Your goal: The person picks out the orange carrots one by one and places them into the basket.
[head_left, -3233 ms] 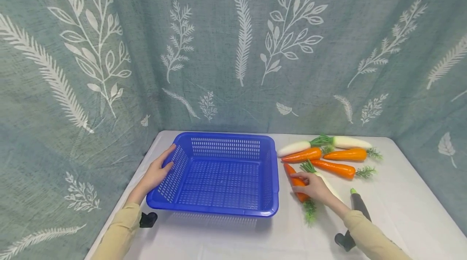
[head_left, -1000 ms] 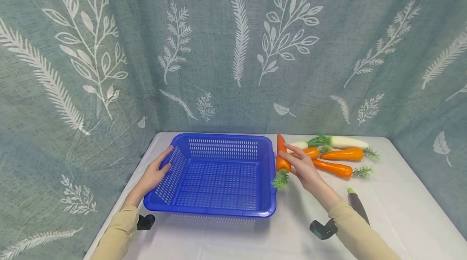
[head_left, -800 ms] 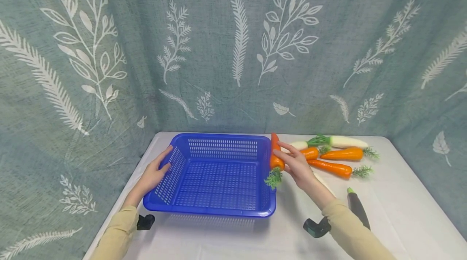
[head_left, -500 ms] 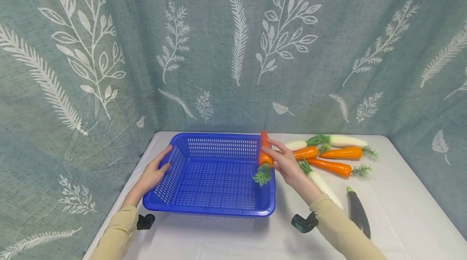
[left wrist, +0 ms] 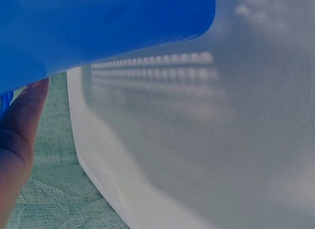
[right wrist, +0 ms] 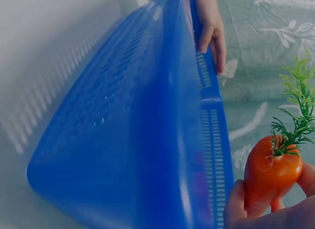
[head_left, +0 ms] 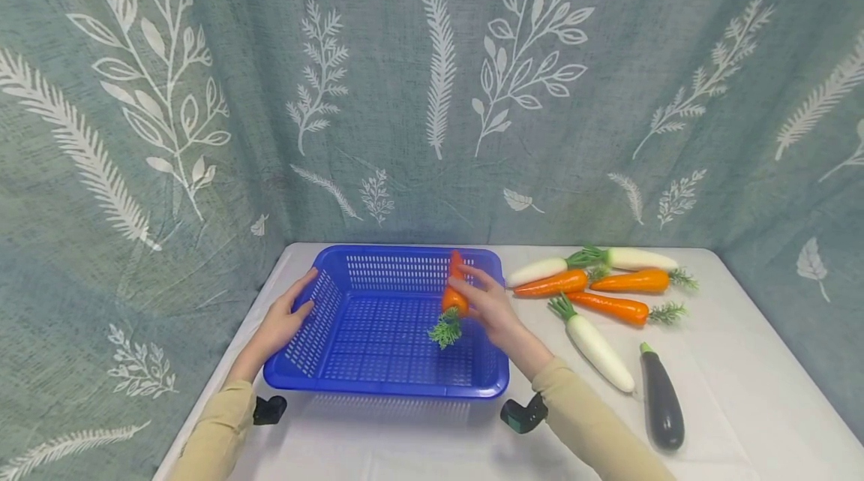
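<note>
My right hand (head_left: 493,305) pinches an orange carrot (head_left: 454,302) with a green feathery top, holding it over the right part of the blue basket (head_left: 405,389). The right wrist view shows the carrot's thick end (right wrist: 273,172) between thumb and fingers, its leafy top (right wrist: 298,111) pointing up. At the basket's left side my left hand (head_left: 280,322) grips the rim, thumb on the inner side; its other fingers are mostly hidden. In the left wrist view a digit (left wrist: 32,108) of that hand touches the rim (left wrist: 123,37). No vegetables lie inside the basket.
On the white table (head_left: 729,368) right of the basket lie several carrots (head_left: 610,307) and white radishes (head_left: 599,352). A dark eggplant (head_left: 663,402) lies nearer the front right. A green leaf-patterned curtain (head_left: 405,91) hangs behind and at both sides.
The right hand has taken the carrot from the table, lifted it and carried it left across the basket's right rim. The left hand has stayed on the left rim.
</note>
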Motion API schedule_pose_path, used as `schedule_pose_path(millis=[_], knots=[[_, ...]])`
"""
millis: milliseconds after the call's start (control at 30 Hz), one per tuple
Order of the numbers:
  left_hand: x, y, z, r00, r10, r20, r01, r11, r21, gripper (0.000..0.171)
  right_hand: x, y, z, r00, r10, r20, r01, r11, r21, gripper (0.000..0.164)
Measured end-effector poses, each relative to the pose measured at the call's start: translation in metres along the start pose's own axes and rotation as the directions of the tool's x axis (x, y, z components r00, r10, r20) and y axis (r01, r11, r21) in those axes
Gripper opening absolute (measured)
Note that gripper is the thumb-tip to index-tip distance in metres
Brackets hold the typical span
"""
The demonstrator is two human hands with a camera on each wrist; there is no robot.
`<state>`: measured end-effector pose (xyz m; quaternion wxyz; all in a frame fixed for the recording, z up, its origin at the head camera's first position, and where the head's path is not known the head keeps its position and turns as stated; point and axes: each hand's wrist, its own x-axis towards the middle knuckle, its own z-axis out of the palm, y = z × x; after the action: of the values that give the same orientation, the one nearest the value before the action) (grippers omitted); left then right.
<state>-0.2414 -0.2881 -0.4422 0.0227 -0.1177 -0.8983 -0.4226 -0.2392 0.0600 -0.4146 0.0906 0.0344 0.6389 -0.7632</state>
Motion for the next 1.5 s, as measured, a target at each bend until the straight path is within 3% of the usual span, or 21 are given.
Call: schedule_pose_path(millis=[200, 533, 833, 1100, 1233, 1367, 1500], knots=[[0.0, 0.001, 0.0, 1.0, 0.007, -0.003, -0.007, 1.0, -0.011, 0.054, 0.003, 0.011, 0.014, 0.999, 0.03, -0.033, -0.029, 0.999, 0.04, 0.047], [-0.001, 0.004, 0.0, 1.0, 0.002, -0.01, -0.002, 1.0, -0.019, 0.053, 0.007, 0.027, 0.034, 0.996, 0.053, -0.066, -0.052, 0.998, 0.022, 0.049], [-0.001, 0.001, 0.002, 1.0, 0.005, -0.009, -0.006, 1.0, -0.024, 0.053, 0.009, 0.04, 0.049, 0.998, 0.038, -0.046, -0.038, 0.999, 0.005, 0.05], [0.0, -0.001, 0.0, 1.0, 0.01, -0.001, -0.01, 0.999, -0.038, 0.054, 0.009, 0.042, 0.067, 0.996, 0.073, -0.057, -0.073, 0.997, 0.009, 0.051], [0.0, -0.003, 0.001, 1.0, 0.018, 0.004, -0.018, 0.999, -0.037, 0.055, 0.008, 0.046, 0.075, 0.996, 0.061, -0.069, -0.064, 0.997, -0.036, 0.049], [0.002, -0.006, 0.002, 1.0, 0.014, -0.004, -0.015, 1.0, -0.026, 0.054, 0.008, 0.051, 0.081, 0.996, 0.012, -0.093, -0.025, 0.989, -0.144, 0.048], [0.002, -0.007, 0.001, 1.0, 0.004, -0.005, -0.004, 1.0, -0.027, 0.054, 0.007, 0.055, 0.083, 0.993, 0.015, -0.118, -0.04, 0.975, -0.217, 0.046]])
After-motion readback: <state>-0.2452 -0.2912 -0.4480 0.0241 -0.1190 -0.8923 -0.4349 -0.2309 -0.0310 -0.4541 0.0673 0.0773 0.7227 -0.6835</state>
